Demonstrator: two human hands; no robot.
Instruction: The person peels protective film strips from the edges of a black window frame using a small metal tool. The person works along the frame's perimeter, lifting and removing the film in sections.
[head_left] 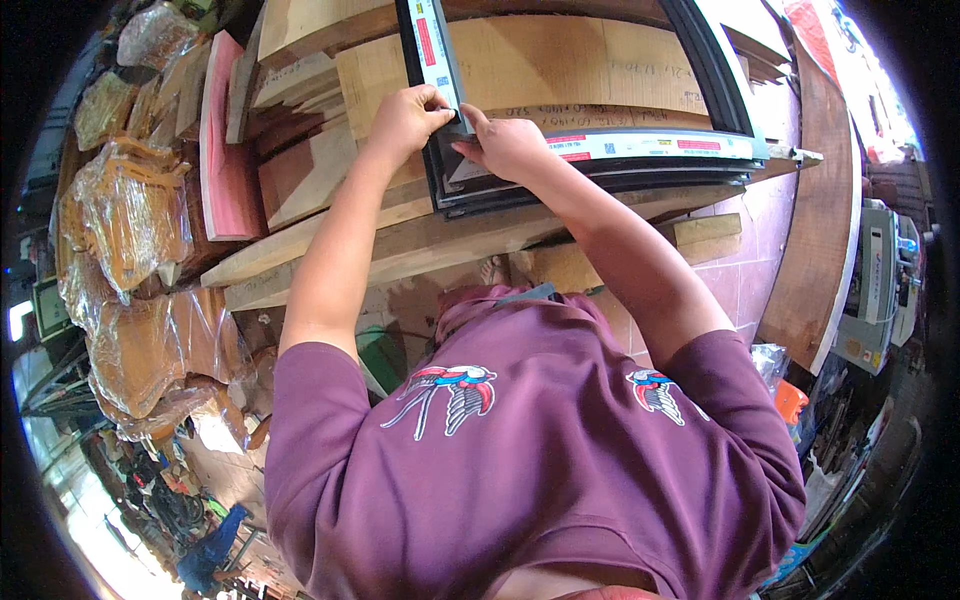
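Note:
A dark grey window frame (pixel 433 178) lies on the timber in front of me, its sides covered by white protective film (pixel 432 45) with red and blue print. Both my hands meet at its near left corner. My left hand (pixel 403 122) is closed in a pinch at the film's lower end on the left side; whatever lies between thumb and fingers is too small to make out. Just right of it, my right hand (pixel 510 148) touches the corner, its forefinger and thumb apart. More film (pixel 640 146) runs along the near side of the frame.
Wide boards (pixel 540 65) with pencil marks lie under the frame, and a long beam (pixel 330 240) crosses nearer to me. Plastic-wrapped wooden pieces (pixel 130 215) stack up on the left beside a pink-edged board (pixel 222 140). A brown plank (pixel 815 220) and a grey box (pixel 868 290) stand right.

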